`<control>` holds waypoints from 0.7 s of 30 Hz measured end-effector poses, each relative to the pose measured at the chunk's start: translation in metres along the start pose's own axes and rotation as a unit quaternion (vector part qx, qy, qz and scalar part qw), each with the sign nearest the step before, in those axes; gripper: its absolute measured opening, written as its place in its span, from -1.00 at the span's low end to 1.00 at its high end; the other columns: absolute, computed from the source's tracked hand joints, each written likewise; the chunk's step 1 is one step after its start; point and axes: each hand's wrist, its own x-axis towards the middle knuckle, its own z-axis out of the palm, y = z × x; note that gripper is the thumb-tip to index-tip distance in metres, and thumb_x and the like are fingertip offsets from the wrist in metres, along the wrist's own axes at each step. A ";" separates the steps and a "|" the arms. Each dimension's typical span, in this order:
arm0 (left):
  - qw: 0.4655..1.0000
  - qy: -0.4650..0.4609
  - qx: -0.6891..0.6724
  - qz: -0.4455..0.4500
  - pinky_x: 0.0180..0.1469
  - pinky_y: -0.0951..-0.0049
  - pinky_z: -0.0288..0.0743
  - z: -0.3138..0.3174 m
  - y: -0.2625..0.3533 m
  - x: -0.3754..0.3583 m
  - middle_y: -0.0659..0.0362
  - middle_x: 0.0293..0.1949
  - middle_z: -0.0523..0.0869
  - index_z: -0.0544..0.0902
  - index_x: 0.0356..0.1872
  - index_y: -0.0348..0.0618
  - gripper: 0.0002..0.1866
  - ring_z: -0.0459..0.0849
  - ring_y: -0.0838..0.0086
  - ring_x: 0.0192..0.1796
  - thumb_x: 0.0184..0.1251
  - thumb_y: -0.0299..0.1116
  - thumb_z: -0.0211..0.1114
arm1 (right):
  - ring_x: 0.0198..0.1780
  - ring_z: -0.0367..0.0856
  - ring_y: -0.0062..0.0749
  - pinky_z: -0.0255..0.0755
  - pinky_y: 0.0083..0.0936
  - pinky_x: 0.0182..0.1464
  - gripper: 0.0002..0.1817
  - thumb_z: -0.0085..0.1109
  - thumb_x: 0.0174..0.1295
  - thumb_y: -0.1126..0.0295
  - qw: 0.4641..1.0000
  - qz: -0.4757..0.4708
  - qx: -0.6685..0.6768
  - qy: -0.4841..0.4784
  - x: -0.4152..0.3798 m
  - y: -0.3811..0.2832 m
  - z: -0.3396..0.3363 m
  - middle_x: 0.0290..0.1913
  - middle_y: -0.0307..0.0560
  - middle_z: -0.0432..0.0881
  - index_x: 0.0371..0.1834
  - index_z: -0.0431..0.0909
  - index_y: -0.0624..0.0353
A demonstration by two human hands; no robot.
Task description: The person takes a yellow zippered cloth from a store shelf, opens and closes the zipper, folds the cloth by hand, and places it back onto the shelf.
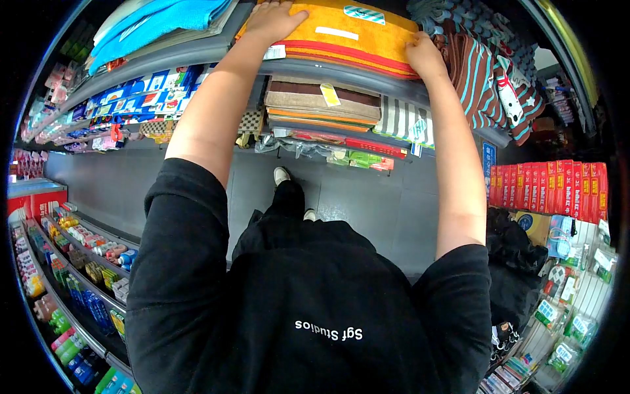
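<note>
My left hand [270, 21] lies flat with spread fingers on the left end of an orange towel [335, 36], which tops a folded stack with red and orange layers [354, 58]. At the right end of that stack, my right hand [424, 58] has its fingers curled around the orange towel's edge. The towel carries a white strip and a striped label. Right beside my right hand are brown and blue striped towels [469, 72]. A blue towel [161, 26] lies on a pile to the left.
Below the grey shelf edge [328, 67] sit brown folded towels [321, 104] and grey-and-white striped towels [403, 119]. Red boxes [551, 189] stand in a row at right. Shelves of bottles [85, 302] curve along the lower left. Grey floor [354, 184] lies between.
</note>
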 end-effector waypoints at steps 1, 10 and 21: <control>1.000 -0.001 0.000 0.002 0.31 0.29 0.06 0.000 0.001 0.000 -0.08 0.17 0.43 0.44 0.11 -0.29 -0.37 0.30 0.17 0.26 0.27 0.06 -0.14 | 0.02 0.51 0.12 0.37 -0.16 0.07 -0.55 -0.10 0.08 0.34 1.000 -0.010 -0.028 0.001 -0.003 -0.002 -0.001 -0.08 0.33 0.55 0.08 0.37 0.20; 0.999 0.011 0.042 0.013 0.31 0.29 0.06 0.012 0.005 0.009 -0.09 0.17 0.43 0.44 0.13 -0.26 -0.37 0.30 0.19 0.27 0.26 0.08 -0.13 | -0.07 0.59 0.01 0.47 -0.13 -0.10 -0.65 -0.19 0.15 0.43 0.982 -0.054 -0.181 0.008 -0.019 -0.015 -0.012 -0.17 0.23 0.61 -0.01 0.46 0.18; 0.992 0.115 0.032 0.044 0.08 0.20 0.35 0.040 -0.034 0.034 -0.11 -0.13 0.62 0.62 -0.24 -0.27 -0.48 0.54 0.07 0.00 0.19 0.04 -0.05 | 0.04 0.53 -0.13 0.48 -0.19 -0.08 -0.70 -0.11 0.20 0.35 0.922 -0.133 -0.364 0.009 -0.025 -0.034 -0.020 0.00 0.23 0.49 -0.10 0.55 0.17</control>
